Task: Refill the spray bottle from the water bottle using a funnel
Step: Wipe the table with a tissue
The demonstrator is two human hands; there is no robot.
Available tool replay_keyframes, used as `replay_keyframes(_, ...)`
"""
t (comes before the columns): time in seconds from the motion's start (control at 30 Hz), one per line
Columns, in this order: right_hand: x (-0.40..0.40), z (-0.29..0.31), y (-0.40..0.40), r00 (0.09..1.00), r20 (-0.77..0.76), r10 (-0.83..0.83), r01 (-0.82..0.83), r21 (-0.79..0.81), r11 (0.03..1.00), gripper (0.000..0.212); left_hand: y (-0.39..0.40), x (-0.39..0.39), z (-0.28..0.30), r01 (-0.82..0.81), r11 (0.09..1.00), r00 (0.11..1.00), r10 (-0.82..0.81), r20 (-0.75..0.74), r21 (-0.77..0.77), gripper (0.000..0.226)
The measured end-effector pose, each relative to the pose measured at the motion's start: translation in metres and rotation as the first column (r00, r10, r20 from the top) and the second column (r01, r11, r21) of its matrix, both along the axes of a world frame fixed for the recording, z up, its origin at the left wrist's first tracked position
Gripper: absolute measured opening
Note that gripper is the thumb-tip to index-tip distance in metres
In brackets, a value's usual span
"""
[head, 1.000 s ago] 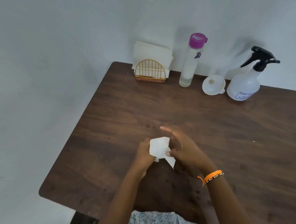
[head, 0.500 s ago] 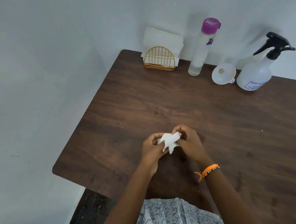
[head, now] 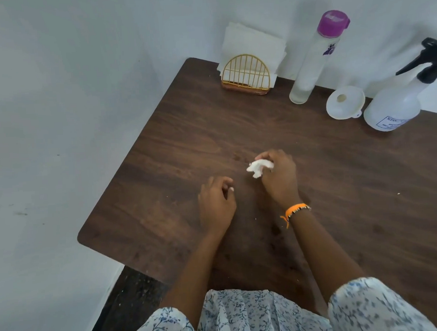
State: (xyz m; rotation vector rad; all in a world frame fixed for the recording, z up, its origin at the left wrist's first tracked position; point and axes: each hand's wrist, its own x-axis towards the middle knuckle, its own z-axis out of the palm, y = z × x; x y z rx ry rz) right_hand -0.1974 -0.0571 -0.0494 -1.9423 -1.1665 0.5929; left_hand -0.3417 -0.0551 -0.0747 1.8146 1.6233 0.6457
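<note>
A white spray bottle (head: 394, 106) with a black trigger head stands at the back right of the brown table (head: 185, 141). Left of it lies a white funnel (head: 345, 102), wide mouth up. A tall clear water bottle (head: 311, 65) with a purple cap stands further left by the wall. My right hand (head: 279, 177) grips a crumpled white tissue (head: 259, 167) above the table's middle. My left hand (head: 216, 204) hovers beside it with loosely curled fingers and holds nothing.
A gold wire napkin holder (head: 245, 74) with white napkins stands at the table's back left corner. White walls close in behind and to the left. The table's left edge drops to a dark floor (head: 126, 299).
Both hands were crumpling the tissue together. Now my left hand has let go and drawn back to the left, and the right hand alone holds the balled tissue, moved slightly forward.
</note>
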Motion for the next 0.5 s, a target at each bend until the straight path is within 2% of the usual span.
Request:
replay_keyframes(0.07, 0.000, -0.007, 0.019, 0.997, 0.064, 0.048, -0.048, -0.001, 0.999, 0.017, 0.007, -0.003, -0.008, 0.008, 0.998, 0.988, 0.001, -0.158, 0.059, 0.004)
replay_keyframes(0.23, -0.004, -0.025, 0.046, 0.989, 0.146, -0.019, 0.026, -0.045, 0.999, 0.017, 0.019, -0.008, -0.026, 0.119, 0.966, 0.943, -0.038, -0.331, 0.230, 0.018)
replay_keyframes(0.3, -0.014, -0.031, 0.050, 0.975, 0.202, 0.088, -0.080, -0.048, 0.996, 0.019, 0.020, -0.008, -0.029, 0.127, 0.961, 0.938, -0.036, -0.344, 0.244, 0.018)
replay_keyframes(0.4, -0.022, -0.041, 0.041, 0.871, 0.305, 0.385, -0.358, -0.144, 0.923, 0.020, 0.021, -0.008, -0.031, 0.123, 0.962, 0.942, -0.035, -0.335, 0.244, 0.017)
replay_keyframes(0.43, -0.021, -0.043, 0.034, 0.850, 0.300, 0.432, -0.392, -0.186, 0.901, 0.020, 0.022, -0.008, -0.031, 0.119, 0.964, 0.946, -0.037, -0.321, 0.239, 0.017)
replay_keyframes(0.5, -0.009, -0.039, 0.017, 0.844, 0.330, 0.423, -0.373, -0.206, 0.905, 0.030, 0.021, -0.008, -0.030, 0.111, 0.964, 0.953, -0.035, -0.301, 0.240, 0.017)
